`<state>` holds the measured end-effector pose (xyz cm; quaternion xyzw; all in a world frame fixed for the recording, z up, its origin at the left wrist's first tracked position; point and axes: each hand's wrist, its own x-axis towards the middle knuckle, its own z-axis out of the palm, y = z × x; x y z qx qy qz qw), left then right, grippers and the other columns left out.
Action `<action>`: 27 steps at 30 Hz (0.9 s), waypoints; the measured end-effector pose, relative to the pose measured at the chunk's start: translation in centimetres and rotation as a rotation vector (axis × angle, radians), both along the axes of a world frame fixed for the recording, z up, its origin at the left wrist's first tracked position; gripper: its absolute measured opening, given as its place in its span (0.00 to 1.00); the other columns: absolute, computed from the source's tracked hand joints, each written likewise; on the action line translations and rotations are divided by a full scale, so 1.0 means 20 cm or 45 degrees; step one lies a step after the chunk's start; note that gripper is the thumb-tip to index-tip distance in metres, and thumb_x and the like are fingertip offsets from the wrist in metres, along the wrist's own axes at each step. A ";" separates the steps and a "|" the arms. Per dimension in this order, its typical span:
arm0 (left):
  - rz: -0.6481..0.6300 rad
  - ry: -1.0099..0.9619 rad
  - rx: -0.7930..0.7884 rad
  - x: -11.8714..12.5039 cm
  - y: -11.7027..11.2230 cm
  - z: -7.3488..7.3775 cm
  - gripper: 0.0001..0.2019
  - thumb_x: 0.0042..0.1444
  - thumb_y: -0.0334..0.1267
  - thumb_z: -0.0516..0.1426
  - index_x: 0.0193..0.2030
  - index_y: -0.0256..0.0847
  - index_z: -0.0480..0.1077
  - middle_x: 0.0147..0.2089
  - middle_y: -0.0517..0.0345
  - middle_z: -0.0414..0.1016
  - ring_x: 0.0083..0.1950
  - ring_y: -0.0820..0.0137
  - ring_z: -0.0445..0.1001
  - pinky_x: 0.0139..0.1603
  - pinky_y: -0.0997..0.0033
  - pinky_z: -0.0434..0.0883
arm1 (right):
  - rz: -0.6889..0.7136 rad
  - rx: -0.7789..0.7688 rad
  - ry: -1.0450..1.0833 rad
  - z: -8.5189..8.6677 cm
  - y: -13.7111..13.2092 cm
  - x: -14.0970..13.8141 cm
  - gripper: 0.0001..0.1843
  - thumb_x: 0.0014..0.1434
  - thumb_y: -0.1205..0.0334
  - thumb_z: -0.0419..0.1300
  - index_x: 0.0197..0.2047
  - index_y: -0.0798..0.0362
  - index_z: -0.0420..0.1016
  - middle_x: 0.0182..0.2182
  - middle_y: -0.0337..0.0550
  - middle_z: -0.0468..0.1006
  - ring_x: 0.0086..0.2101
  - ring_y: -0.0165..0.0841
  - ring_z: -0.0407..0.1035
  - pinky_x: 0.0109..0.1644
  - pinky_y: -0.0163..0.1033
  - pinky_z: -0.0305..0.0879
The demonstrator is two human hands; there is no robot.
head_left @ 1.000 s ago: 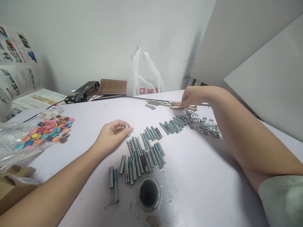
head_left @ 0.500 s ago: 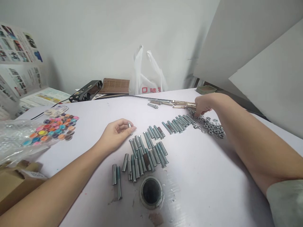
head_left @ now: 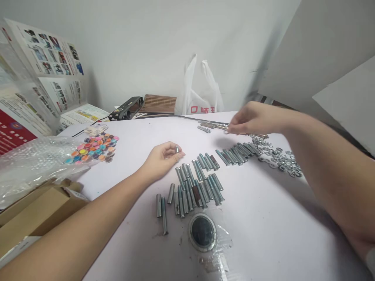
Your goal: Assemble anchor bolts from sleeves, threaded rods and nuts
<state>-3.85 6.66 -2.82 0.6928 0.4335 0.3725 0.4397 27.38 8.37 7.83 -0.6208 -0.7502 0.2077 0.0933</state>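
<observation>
My left hand [head_left: 164, 158] rests on the table with its fingers curled round an expansion bolt; only the bolt's silver end [head_left: 177, 150] shows. Over the back right of the table, my right hand [head_left: 249, 119] is pinched at thumb and forefinger. A small shiny metal ring [head_left: 226, 132], perhaps a washer, shows at its fingertips. Below that hand lie a row of metal bolts [head_left: 238, 153] and a pile of loose nuts and washers [head_left: 281, 160]. Several more bolts and sleeves [head_left: 193, 187] lie grouped in front of my left hand.
A round hole ring [head_left: 202, 232] is set in the near part of the table [head_left: 258, 234]. Colourful discs [head_left: 93, 148], clear plastic [head_left: 35, 164] and a cardboard box [head_left: 43, 210] are on the left. Behind stands a white plastic bag [head_left: 202, 93]; assembled anchors [head_left: 205, 128] lie before it.
My right hand has lifted from the nuts and washers and moved left with a small piece in its fingertips. My left hand keeps its hold. The whole view has shifted.
</observation>
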 end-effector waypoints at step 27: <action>-0.129 0.001 0.004 -0.02 0.00 -0.02 0.19 0.55 0.45 0.62 0.50 0.39 0.70 0.45 0.49 0.77 0.50 0.62 0.76 0.50 0.63 0.72 | -0.010 -0.631 1.043 -0.17 -0.03 -0.45 0.14 0.53 0.57 0.68 0.26 0.58 0.74 0.26 0.47 0.74 0.25 0.26 0.65 0.28 0.32 0.67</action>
